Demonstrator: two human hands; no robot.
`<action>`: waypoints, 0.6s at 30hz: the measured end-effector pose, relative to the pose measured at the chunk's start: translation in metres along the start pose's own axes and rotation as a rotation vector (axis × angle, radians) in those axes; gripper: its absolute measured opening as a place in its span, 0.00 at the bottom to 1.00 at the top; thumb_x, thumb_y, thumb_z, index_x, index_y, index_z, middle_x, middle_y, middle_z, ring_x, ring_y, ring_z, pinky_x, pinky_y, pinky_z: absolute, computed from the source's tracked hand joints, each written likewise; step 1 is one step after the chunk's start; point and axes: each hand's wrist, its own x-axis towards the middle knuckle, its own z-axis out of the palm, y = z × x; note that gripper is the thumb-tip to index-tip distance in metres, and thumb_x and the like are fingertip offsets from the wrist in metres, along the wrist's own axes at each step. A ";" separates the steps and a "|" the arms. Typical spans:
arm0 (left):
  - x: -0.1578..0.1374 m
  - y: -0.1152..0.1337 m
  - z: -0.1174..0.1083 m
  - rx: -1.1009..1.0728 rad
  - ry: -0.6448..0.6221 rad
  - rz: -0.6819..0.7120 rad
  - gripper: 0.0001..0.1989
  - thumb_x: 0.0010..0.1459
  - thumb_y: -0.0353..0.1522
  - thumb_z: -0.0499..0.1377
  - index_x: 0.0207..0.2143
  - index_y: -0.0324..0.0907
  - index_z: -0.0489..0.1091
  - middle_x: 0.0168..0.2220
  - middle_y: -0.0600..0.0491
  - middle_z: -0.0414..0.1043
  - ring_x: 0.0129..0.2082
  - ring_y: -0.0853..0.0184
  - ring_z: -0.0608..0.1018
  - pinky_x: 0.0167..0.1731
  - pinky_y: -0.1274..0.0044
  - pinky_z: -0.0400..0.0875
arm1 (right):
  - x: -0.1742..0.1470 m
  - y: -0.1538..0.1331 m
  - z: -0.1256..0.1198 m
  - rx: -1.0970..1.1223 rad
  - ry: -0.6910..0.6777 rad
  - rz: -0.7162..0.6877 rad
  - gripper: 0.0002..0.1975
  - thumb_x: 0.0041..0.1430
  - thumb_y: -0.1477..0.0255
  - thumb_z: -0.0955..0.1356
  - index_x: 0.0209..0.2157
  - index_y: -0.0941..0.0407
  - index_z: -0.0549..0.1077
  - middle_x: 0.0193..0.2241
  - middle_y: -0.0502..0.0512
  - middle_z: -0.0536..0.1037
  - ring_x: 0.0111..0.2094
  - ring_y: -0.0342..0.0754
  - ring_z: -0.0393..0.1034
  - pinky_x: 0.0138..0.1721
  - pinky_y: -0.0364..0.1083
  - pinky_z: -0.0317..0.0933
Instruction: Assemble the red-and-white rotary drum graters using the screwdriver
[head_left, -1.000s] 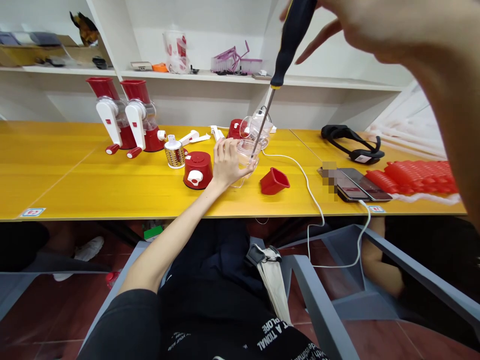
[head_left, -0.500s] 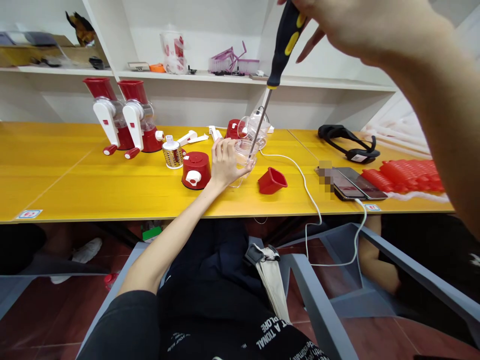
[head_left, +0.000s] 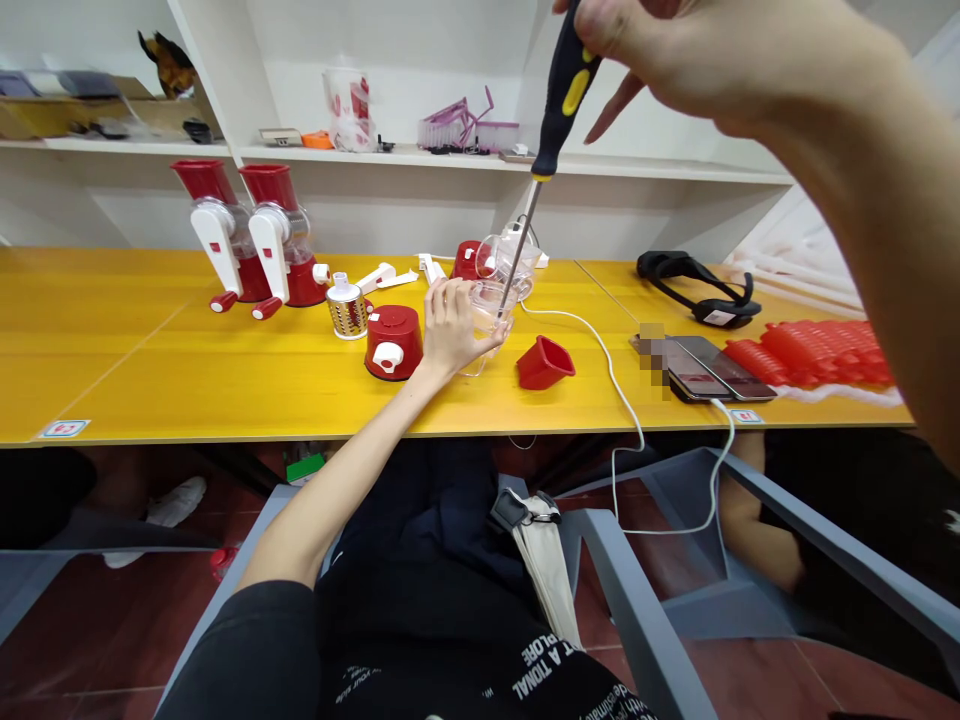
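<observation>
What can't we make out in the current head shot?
Head view: screwdriver's top end and part of the right hand, cut off by the upper edge.
Head view: what the tip meets inside the clear plastic part, too small.
Head view: that part's near-left side, behind the left hand.
Head view: leftmost label's print, too small.

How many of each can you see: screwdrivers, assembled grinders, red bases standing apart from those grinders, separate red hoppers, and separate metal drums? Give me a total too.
Screwdrivers: 1, in the right hand
Assembled grinders: 2
Separate red bases: 2
Separate red hoppers: 1
Separate metal drums: 1
Total: 7
</observation>
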 end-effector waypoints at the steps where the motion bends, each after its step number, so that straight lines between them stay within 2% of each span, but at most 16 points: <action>1: 0.000 0.000 0.000 -0.001 0.005 -0.003 0.34 0.54 0.53 0.59 0.53 0.39 0.64 0.54 0.38 0.70 0.60 0.47 0.68 0.66 0.52 0.52 | -0.001 -0.001 0.001 0.011 -0.015 -0.001 0.27 0.65 0.55 0.65 0.57 0.61 0.68 0.54 0.55 0.74 0.57 0.54 0.71 0.63 0.55 0.67; 5: 0.000 -0.001 0.002 0.001 0.017 0.005 0.34 0.54 0.54 0.60 0.53 0.39 0.65 0.53 0.38 0.70 0.60 0.46 0.68 0.66 0.52 0.53 | -0.001 0.000 0.006 0.083 0.026 -0.014 0.22 0.69 0.67 0.66 0.57 0.67 0.65 0.56 0.59 0.72 0.57 0.55 0.70 0.60 0.57 0.69; 8: 0.000 -0.002 0.002 0.003 0.018 0.013 0.34 0.54 0.53 0.60 0.53 0.39 0.64 0.53 0.38 0.70 0.60 0.47 0.68 0.66 0.53 0.53 | 0.001 0.001 0.009 0.098 0.063 -0.001 0.16 0.70 0.75 0.63 0.56 0.68 0.65 0.55 0.57 0.73 0.57 0.51 0.70 0.61 0.53 0.67; 11: 0.000 -0.002 0.003 0.007 0.019 0.014 0.33 0.54 0.53 0.59 0.53 0.39 0.63 0.53 0.38 0.70 0.59 0.47 0.69 0.66 0.53 0.52 | 0.002 0.002 0.009 0.073 0.029 -0.015 0.17 0.69 0.79 0.61 0.57 0.69 0.64 0.56 0.59 0.72 0.57 0.50 0.70 0.59 0.50 0.69; 15: -0.001 -0.001 0.001 -0.002 -0.006 0.009 0.34 0.55 0.53 0.59 0.54 0.40 0.62 0.54 0.38 0.69 0.61 0.47 0.67 0.67 0.53 0.51 | 0.002 0.003 0.010 0.021 -0.002 -0.051 0.20 0.67 0.81 0.64 0.58 0.71 0.61 0.59 0.65 0.68 0.57 0.54 0.70 0.56 0.52 0.71; 18: 0.000 0.001 -0.005 0.000 -0.028 0.010 0.33 0.55 0.53 0.59 0.55 0.41 0.62 0.54 0.39 0.70 0.61 0.49 0.68 0.67 0.54 0.51 | 0.002 0.005 0.004 0.080 0.025 0.006 0.22 0.68 0.74 0.65 0.60 0.66 0.60 0.56 0.58 0.71 0.55 0.53 0.72 0.58 0.56 0.70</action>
